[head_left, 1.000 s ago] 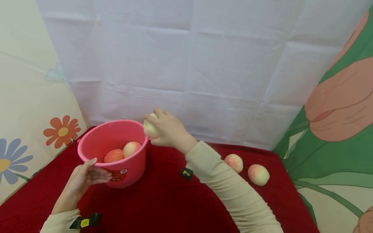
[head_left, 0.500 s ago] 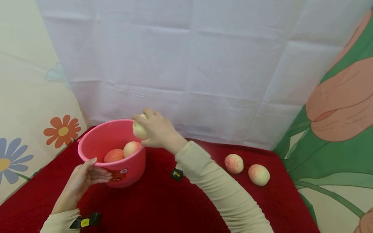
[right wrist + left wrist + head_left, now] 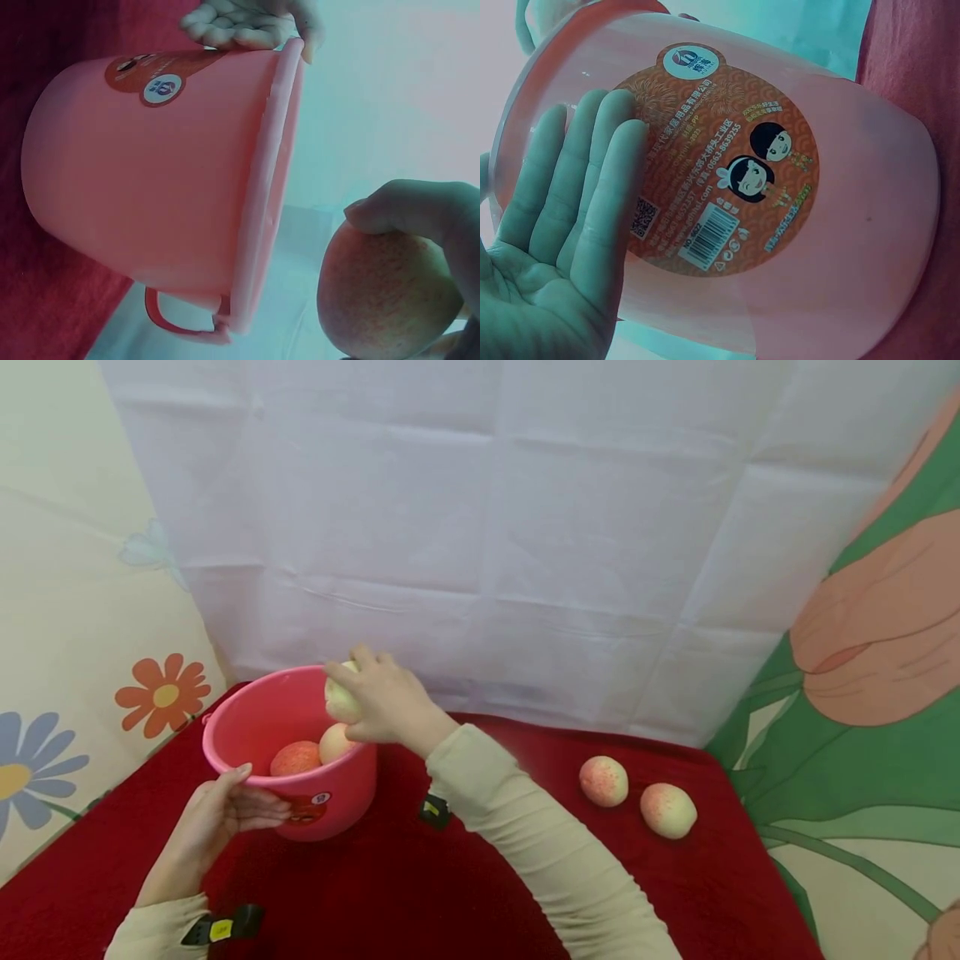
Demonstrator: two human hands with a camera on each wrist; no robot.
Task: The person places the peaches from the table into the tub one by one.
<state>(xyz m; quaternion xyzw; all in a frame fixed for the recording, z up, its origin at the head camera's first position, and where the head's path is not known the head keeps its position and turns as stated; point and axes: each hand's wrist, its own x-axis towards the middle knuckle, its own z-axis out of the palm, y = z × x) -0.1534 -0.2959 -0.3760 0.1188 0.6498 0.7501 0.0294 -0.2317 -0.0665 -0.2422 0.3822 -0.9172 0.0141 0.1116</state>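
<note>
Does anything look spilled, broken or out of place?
Nothing stands out: the pink bucket shows no visible damage, the right hand holds a peach above it, and two peaches rest on the red cloth.

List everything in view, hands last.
Cloth: one, red, underneath
Bucket: one, pink, cloth's left side
Label: one, orange, bucket's side
Bucket fruits: two, red and pale, inside it
Loose fruits: two, cream-pink, cloth's right side
Held fruit: one, pale and red, above rim level
Sheet: one, white, back
Hangings: two, multicoloured, either side
Wrist devices: two, black-yellow, wrists
Sleeves: two, cream, arms
Left hand: one, bare, holding the bucket
Right hand: one, bare, holding one fruit
</note>
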